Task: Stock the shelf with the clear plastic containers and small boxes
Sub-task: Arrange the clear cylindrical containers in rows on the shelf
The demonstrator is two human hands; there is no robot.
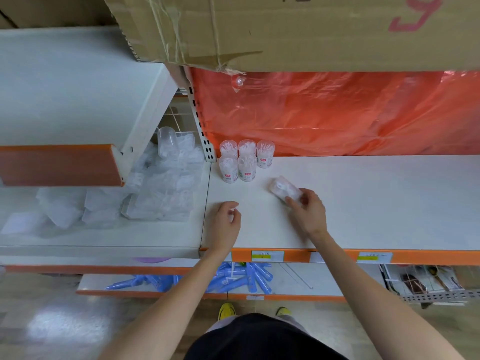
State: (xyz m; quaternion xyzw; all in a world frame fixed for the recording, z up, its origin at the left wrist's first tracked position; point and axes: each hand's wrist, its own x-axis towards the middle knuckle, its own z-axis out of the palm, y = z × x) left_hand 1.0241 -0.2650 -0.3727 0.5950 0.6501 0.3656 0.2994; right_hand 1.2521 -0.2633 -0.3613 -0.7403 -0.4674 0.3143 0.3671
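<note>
Shelf (363, 203) of white board with an orange front edge was the widest thing, with an orange plastic sheet (337, 113) behind it and a cardboard box (311, 27) above. Five clear containers (245, 159) stood upright at its back left corner, touching each other. Near them the right hand (309, 211) gripped a sixth container (283, 188), tilted on its side. The left hand (228, 222) was loosely curled; whether it held something, I could not tell.

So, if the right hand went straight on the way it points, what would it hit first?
The right hand, with a tub in its grip, points up-left. The held tub would probably meet the rightmost standing tub first, though depth is unclear.
</note>
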